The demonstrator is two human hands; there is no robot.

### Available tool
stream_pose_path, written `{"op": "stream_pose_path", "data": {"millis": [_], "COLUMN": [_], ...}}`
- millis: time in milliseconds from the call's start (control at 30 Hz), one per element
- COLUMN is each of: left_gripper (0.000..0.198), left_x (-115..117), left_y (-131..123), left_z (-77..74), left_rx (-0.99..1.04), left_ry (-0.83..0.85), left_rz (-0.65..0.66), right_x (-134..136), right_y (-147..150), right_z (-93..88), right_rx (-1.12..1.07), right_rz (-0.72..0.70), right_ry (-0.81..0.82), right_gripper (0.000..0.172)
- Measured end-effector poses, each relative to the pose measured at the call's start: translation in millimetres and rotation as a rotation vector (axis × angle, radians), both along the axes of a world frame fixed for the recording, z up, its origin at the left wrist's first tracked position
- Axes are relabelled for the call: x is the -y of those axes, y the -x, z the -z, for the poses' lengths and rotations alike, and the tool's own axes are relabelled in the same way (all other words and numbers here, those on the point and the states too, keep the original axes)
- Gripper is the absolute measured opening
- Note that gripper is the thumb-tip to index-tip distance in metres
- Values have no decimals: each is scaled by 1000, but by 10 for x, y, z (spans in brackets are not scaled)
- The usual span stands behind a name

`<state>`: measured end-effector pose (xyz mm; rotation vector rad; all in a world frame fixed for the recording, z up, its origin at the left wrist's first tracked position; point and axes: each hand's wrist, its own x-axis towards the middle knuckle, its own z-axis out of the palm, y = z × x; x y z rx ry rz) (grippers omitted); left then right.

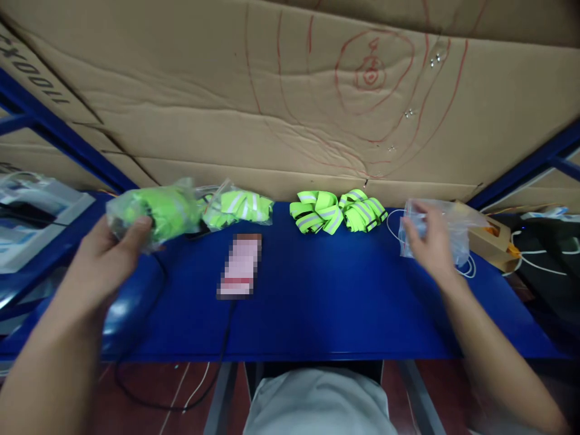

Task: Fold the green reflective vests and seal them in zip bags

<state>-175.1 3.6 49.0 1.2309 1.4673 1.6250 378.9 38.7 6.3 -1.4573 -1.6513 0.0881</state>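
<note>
Left hand [106,254] is gripping the packed bag [163,211] of green bands, fingers wrapped, at the table's [317,302] left end. Right hand [430,241] is pinching the clear bags [457,232] far right. Best lifting just one, by a corner.

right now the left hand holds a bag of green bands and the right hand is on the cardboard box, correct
Not quite. The head view shows the right hand on the clear plastic bags, not the cardboard box beside them. The left hand does hold the bag of green bands.
</note>
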Motion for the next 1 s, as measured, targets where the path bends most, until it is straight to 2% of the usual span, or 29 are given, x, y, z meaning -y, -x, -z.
{"op": "stream_pose_path", "data": {"millis": [33,67,100,133,167,200,267,333,367,400,467,533,600,700,767,867,1000], "left_gripper": [23,26,30,34,36,37,35,36,38,40,41,39,33,25,33,53,29], "left_x": [51,93,123,140,142,129,60,-49,-107,-163,-248,-279,-248,-117,-15,99,156], "left_y": [-179,-380,-590,-797,-990,-1162,-1427,-1589,-1641,-1680,-1741,-1804,-1884,-2024,-2110,-2192,-2218], "left_z": [-44,-65,-64,-42,-5,43,149,244,285,320,374,408,427,444,454,465,445], "left_rx": [23,123,258,303,320,351,446,483,468,419,266,73,-161,-607,-818,-955,-1002], "left_ry": [47,134,233,290,331,375,436,470,482,477,410,260,53,-205,-255,-310,-481], "left_rz": [-41,33,167,253,319,407,612,737,758,737,587,387,274,276,325,406,405], "right_x": [96,190,275,346,399,432,443,409,387,369,353,370,413,494,546,603,629], "right_y": [310,601,857,1065,1218,1315,1366,1305,1262,1225,1186,1200,1250,1334,1371,1394,1389], "right_z": [67,139,206,261,298,314,295,251,238,238,276,342,395,413,393,360,351], "right_rx": [-53,-116,-325,-527,-707,-875,-1063,-1115,-1117,-1125,-1140,-1143,-1132,-1098,-1078,-1054,-1006], "right_rz": [-100,-199,-362,-488,-556,-598,-617,-597,-581,-564,-536,-520,-519,-538,-559,-583,-605], "right_ry": [53,123,285,439,555,646,742,756,751,748,745,746,747,744,729,684,655], "right_gripper": [43,40,41,45,48,48,42,36,34,34,34,34,36,38,39,39,38]}}
